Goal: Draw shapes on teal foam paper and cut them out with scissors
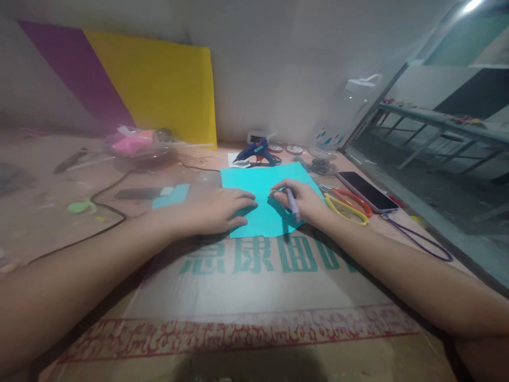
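Note:
A turquoise sheet of paper (260, 183) lies on the table in front of me. My left hand (217, 209) rests flat on its left part, fingers stretched out and slightly apart. On the right part of the sheet, my right hand (296, 199) is closed around a purplish pen (292, 204), whose back end points down towards me. The pen's tip is hidden by my fingers. To the right of that hand are scissors (348, 204) with yellow and red handles. By my left wrist lies a light-blue piece (173, 196).
Behind the sheet sits a blue glue gun (259, 153). A phone (368, 191) with a strap lies right, near the table edge. A clear bottle (345, 114) stands back right. Yellow (159, 85) and purple sheets lean on the wall. A dark cord (107, 209) crosses the left side.

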Tool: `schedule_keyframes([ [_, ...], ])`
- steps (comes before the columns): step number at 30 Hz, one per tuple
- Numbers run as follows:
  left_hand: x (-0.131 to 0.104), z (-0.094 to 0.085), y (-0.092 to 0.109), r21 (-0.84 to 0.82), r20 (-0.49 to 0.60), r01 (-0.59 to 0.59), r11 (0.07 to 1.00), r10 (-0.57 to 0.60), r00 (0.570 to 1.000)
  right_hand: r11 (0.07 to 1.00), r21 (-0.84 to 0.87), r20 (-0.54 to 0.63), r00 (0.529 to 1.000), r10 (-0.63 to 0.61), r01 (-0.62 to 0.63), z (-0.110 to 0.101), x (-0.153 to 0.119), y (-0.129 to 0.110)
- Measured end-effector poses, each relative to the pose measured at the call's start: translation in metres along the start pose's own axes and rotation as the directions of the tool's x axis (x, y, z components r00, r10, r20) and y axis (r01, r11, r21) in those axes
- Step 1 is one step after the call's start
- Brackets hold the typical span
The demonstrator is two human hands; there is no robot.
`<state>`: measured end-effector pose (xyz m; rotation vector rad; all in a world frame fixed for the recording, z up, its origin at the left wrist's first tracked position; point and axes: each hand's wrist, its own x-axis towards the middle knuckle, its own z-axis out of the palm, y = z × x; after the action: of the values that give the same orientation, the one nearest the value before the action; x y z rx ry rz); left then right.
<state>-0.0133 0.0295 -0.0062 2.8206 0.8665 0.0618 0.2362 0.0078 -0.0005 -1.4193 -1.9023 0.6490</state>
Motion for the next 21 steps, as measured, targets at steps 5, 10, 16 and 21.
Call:
schedule_keyframes([
  [5, -0.022, -0.024, 0.065, -0.397, 0.266, -0.117, 0.91, 0.236, 0.935, 0.949, 0.302, -0.055, 0.992, 0.111, -0.089, 0.0, 0.006, 0.013],
  [10, -0.024, -0.051, 0.072, -0.554, 0.068, -0.063, 0.83, 0.121, 0.99, 0.926, 0.376, -0.035, 0.999, -0.03, 0.041, 0.002, -0.001, 0.0],
  [16, -0.005, -0.025, 0.045, -0.206, -0.387, 0.018, 0.978, -0.098, 0.917, 0.835, 0.55, 0.173, 0.976, -0.13, 0.014, 0.017, -0.019, -0.03],
  [21, -0.007, -0.046, 0.031, -0.1, -0.302, 0.226, 0.969, -0.246, 0.921, 0.842, 0.539, 0.077, 0.997, -0.027, -0.019, 0.018, -0.019, -0.028],
])
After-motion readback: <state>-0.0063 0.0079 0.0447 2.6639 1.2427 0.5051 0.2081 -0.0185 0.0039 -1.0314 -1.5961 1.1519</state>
